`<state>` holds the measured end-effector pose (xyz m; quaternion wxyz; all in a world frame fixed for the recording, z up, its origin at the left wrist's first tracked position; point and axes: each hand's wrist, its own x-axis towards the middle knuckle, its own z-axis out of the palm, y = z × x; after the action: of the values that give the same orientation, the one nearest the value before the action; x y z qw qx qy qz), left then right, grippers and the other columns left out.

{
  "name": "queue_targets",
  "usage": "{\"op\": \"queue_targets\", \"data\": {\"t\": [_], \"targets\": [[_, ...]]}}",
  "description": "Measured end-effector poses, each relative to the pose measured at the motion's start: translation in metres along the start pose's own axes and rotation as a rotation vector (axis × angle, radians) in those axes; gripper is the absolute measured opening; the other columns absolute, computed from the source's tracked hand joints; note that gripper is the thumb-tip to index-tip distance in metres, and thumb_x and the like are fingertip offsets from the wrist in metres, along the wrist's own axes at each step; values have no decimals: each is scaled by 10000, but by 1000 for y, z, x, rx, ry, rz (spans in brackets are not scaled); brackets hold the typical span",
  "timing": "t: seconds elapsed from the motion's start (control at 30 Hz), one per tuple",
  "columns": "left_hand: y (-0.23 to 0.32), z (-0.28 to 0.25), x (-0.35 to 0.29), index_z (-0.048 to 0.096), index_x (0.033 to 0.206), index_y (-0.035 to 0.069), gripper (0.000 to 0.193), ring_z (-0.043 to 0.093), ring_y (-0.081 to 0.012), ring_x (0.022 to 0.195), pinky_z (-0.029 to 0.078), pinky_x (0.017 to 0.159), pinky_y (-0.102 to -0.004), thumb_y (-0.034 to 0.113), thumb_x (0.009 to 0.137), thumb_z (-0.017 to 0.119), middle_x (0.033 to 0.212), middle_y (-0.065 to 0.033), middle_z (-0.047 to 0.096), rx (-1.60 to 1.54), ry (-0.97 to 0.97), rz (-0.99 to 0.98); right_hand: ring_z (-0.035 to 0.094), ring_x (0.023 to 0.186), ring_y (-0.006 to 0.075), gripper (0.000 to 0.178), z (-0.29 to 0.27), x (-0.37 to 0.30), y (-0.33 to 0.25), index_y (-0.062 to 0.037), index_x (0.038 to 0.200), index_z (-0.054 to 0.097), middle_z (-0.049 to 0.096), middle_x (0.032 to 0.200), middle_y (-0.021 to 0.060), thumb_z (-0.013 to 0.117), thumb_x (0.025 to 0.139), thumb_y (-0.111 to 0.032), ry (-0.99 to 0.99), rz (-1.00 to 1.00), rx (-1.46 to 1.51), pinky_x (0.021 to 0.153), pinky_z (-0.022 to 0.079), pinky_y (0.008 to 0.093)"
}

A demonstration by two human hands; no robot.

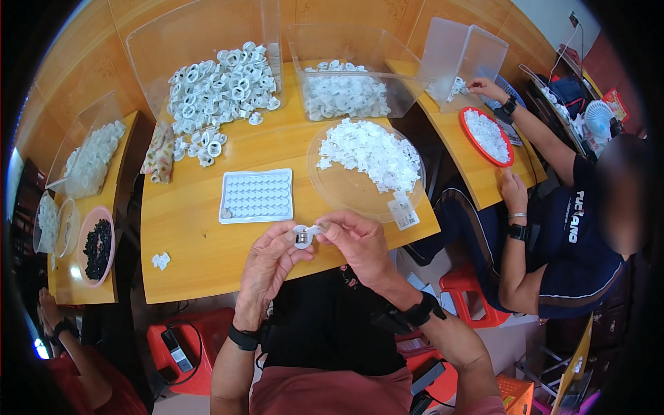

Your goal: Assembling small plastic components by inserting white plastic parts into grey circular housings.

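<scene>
Close to the table's front edge, my left hand (266,263) pinches a small round white plastic part (303,236) with a silvery metal piece in its middle. From the other side, my right hand (360,247) grips a small white plastic piece (313,230) between thumb and fingertips, right at the round part's edge. Whether the two pieces are joined, I cannot tell. Just beyond my hands lies a white tray (256,220) filled with rows of small round pale items. To its right, a clear round tray (324,192) bears a heap of small white plastic pieces (370,155).
White ring-shaped parts (225,90) spill from a clear bin (155,52) at the back, beside another clear bin (404,100). A floral cloth (158,153) and loose white pieces (160,261) lie left. Co-workers sit both sides; the right one reaches around a red tray (465,135).
</scene>
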<state>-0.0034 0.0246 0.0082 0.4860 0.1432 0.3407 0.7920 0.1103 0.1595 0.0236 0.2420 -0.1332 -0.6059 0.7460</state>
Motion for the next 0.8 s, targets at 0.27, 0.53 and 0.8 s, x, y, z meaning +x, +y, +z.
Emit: {"op": "queue_targets", "data": {"t": [0.27, 0.53, 0.8], "targets": [[0, 1, 1, 529, 1110, -41, 254, 651, -224, 821, 571, 719, -309, 138, 931, 552, 972, -160, 627, -1, -7, -8, 597, 818, 78, 142, 2, 1, 5, 37, 1020, 625, 648, 893, 49, 606, 894, -26, 0, 9, -34, 741, 485, 213], [1, 1, 0, 543, 1086, -48, 220, 646, -224, 829, 556, 736, -319, 120, 946, 522, 982, -180, 634, -31, -15, -7, 610, 870, 89, 163, 1, 1, 7, 43, 1037, 611, 651, 938, 64, 613, 883, -6, 3, 2, -23, 772, 496, 218], [0, 0, 0, 542, 1093, -47, 224, 649, -224, 828, 558, 735, -321, 123, 950, 517, 961, -166, 636, -18, 13, -11, 611, 811, 96, 134, 7, -5, -1, 61, 1001, 603, 642, 893, 68, 566, 872, 50, -57, -37, 25, 738, 503, 226]]}}
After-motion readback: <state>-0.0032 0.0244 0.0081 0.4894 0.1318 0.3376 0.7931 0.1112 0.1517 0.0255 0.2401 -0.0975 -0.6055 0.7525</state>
